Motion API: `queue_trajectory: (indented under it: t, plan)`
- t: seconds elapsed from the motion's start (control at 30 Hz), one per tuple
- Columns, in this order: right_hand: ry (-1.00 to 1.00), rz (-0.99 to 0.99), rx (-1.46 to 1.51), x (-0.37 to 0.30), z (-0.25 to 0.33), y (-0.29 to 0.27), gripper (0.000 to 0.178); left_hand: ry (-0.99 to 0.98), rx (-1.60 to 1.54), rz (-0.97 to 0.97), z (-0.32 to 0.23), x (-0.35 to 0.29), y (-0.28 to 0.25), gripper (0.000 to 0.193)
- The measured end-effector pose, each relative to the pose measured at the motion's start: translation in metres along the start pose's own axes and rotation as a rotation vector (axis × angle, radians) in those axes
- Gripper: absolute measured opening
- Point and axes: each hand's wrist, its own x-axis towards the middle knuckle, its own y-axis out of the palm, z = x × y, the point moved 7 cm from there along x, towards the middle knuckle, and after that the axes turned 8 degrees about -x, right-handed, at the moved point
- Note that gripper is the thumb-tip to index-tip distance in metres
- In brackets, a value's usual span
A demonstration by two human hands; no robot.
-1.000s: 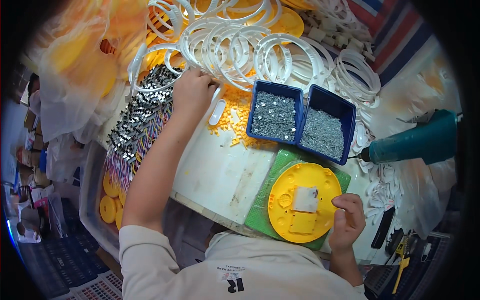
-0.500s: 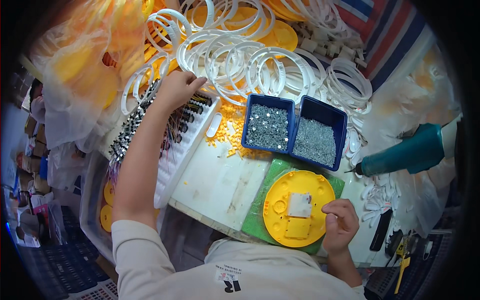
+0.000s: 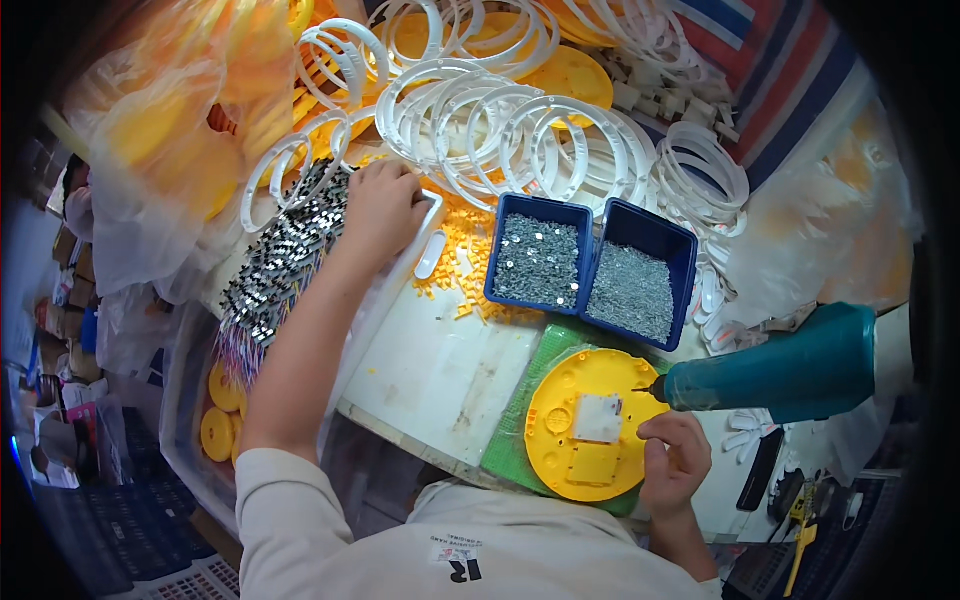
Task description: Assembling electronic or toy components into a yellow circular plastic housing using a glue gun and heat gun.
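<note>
My left hand (image 3: pixel 385 212) is over the far end of a white foam tray (image 3: pixel 352 345), fingers bent down among small black parts with wires. Its fingertips are hidden. By the right rim of a round yellow plastic housing (image 3: pixel 545 445) is my right hand (image 3: pixel 677 455), thumb and fingers curled together; anything between them is too small to make out. A whitish square part (image 3: pixel 598 418) sits in the housing, which rests on a green mat (image 3: pixel 512 452). A teal electric screwdriver (image 3: pixel 770 365) hangs from the right, its bit above the housing's upper right edge.
Two blue bins (image 3: pixel 540 304) of small metal screws stand behind the mat. Beyond them are piled white rings (image 3: pixel 545 150). Small yellow pieces (image 3: pixel 460 270) lie beside the tray, and black connectors with wires (image 3: pixel 275 285) to its left. A black bar (image 3: pixel 762 470) lies at right.
My left hand has moved right and nearer over the tray, its fingers now bent down. The screwdriver has swung left and nearer, over the housing's edge. My right hand has barely moved.
</note>
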Motion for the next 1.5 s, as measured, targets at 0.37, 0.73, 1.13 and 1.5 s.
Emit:
queue_trajectory:
  t: [0.37,0.73,1.13,1.5]
  plan:
    - [-0.082,0.019,0.051,0.007,0.022,-0.007,0.014,-0.468,-1.077,-0.159,0.059,-0.002,-0.058,0.024]
    - [-0.040,0.323,0.220,0.031,0.038,0.020,0.024,-0.104,-1.534,-0.239,-0.069,-0.050,-0.125,0.006]
    - [0.748,0.776,0.756,-0.016,0.011,0.070,0.022,0.517,-0.938,0.306,-0.231,-0.137,-0.082,0.028]
    - [-0.411,0.400,-0.426,0.028,0.030,0.079,0.024,0.300,-0.871,0.241,-0.198,-0.136,-0.033,0.034]
